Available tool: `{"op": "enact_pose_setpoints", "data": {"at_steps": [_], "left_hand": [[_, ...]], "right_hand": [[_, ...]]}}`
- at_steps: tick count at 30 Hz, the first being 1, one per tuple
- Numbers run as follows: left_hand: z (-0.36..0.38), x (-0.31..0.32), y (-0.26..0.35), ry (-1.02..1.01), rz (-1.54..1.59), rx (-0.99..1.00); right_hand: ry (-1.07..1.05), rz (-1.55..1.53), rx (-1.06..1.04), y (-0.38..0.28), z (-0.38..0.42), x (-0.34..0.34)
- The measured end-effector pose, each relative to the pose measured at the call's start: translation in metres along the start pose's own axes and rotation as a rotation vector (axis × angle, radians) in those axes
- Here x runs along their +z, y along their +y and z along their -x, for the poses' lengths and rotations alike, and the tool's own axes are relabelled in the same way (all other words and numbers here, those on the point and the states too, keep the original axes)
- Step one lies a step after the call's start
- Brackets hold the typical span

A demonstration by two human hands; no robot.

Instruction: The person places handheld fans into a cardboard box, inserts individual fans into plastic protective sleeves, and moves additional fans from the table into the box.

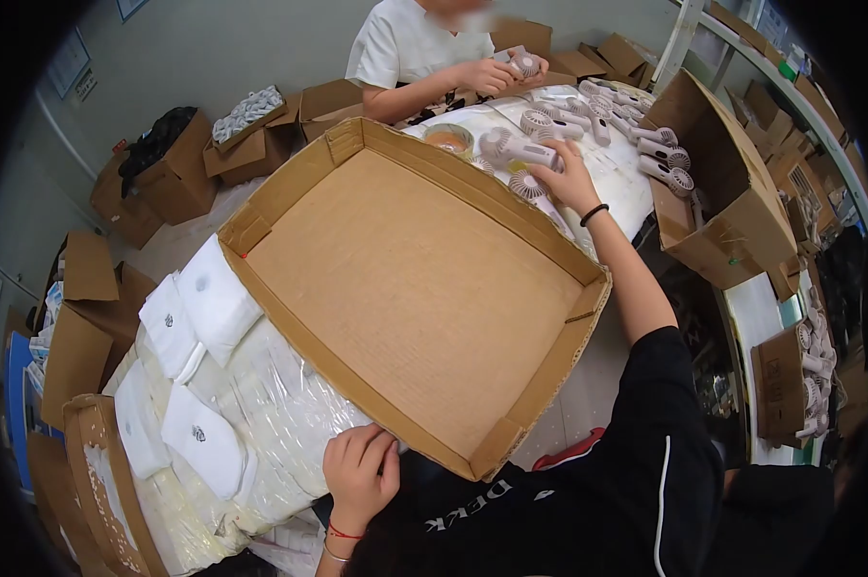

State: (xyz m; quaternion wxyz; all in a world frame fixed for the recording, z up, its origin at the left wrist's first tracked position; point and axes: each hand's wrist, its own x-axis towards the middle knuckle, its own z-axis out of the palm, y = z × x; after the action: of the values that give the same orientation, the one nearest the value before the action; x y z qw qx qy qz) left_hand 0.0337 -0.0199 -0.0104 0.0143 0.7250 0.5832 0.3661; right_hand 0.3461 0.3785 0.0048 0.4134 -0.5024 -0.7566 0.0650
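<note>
Far left: open cardboard boxes (74, 332) stacked along the edge, some with packed goods inside. Next to them white pouches (198, 308) lie on plastic-wrapped bundles, several flat, each with a small dark logo.

Left hand (360, 471) low centre-left, red string at wrist, fingers curled down and pressed together on the plastic wrap just beside the near corner of the cardboard tray (290, 317). Can't tell if it pinches the wrap or only rests on it. It holds no loose item.

Cardboard tray is big, shallow, sits tilted diagonal across the desk (626, 192), bare brown floor inside.

Past the tray's far rim: a roll of tape (448, 140), then a handheld fan (511, 149), white, lying on its side on the desk. Right hand (564, 178), black band at wrist, arm stretched over the tray's right wall, fingers closed round the fan's handle end. Another fan head lies just beside that hand, touching the tray rim.

Behind: a co-worker in a white shirt, both hands (496, 72) on another fan.

Right: more white fans (636, 125) heaped on the desk, then a large open box (732, 202) tipped on its side; shelving with fan-filled boxes at far right.
</note>
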Motion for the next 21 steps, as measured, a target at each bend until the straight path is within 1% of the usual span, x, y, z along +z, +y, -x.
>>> {"op": "enact_pose_setpoints", "data": {"at_steps": [1,2,3,5,6,7,9,10,12,13,14,15,16,18,19,20,21], "left_hand": [[0.000,0.000,0.000,-0.009,-0.029,-0.002],[-0.001,0.000,0.001,-0.019,-0.057,-0.001],[-0.002,0.001,0.001,-0.021,-0.057,0.003],[-0.002,0.002,0.002,-0.037,-0.099,0.007],[-0.002,0.002,0.002,-0.038,-0.103,0.012],[-0.002,0.003,0.003,-0.049,-0.118,0.009],[-0.003,0.004,0.003,-0.056,-0.139,0.004],[-0.002,0.005,0.003,-0.071,-0.165,0.012],[-0.003,0.006,0.003,-0.078,-0.195,0.009],[-0.003,0.005,0.003,-0.100,-0.204,0.016],[-0.003,0.006,0.004,-0.122,-0.213,0.022],[-0.002,0.006,0.004,-0.120,-0.219,0.011],[-0.001,0.006,0.004,-0.125,-0.222,0.017],[-0.002,0.006,0.003,-0.145,-0.218,0.050],[0.000,0.006,0.003,-0.149,-0.233,0.045],[-0.001,0.009,0.003,-0.143,-0.246,0.036],[-0.002,0.011,0.003,-0.145,-0.233,0.045]], "right_hand": [[-0.182,-0.180,0.099,-0.003,-0.002,0.000],[-0.433,-0.422,0.309,-0.004,-0.003,-0.008],[-0.429,-0.423,0.311,-0.001,-0.004,-0.009],[-0.388,-0.269,0.009,0.002,-0.009,-0.011],[-0.401,-0.440,0.210,0.003,-0.015,-0.016],[-0.396,-0.445,0.206,0.011,-0.024,-0.016],[-0.134,-0.102,0.199,0.042,-0.043,-0.011],[-0.136,-0.106,0.196,0.049,-0.048,-0.010],[-0.170,0.239,0.330,0.062,-0.059,-0.006],[-0.175,0.237,0.319,0.078,-0.065,-0.003],[-0.199,0.420,0.252,0.098,-0.070,0.003],[-0.221,0.601,0.185,0.094,-0.070,0.006],[-0.289,0.612,0.271,0.092,-0.070,0.004],[-0.298,0.665,0.258,0.089,-0.074,0.007],[-0.311,0.729,0.251,0.090,-0.069,0.003],[-0.329,0.751,0.260,0.075,-0.068,-0.008],[-0.326,0.763,0.271,0.075,-0.067,-0.011]]}}
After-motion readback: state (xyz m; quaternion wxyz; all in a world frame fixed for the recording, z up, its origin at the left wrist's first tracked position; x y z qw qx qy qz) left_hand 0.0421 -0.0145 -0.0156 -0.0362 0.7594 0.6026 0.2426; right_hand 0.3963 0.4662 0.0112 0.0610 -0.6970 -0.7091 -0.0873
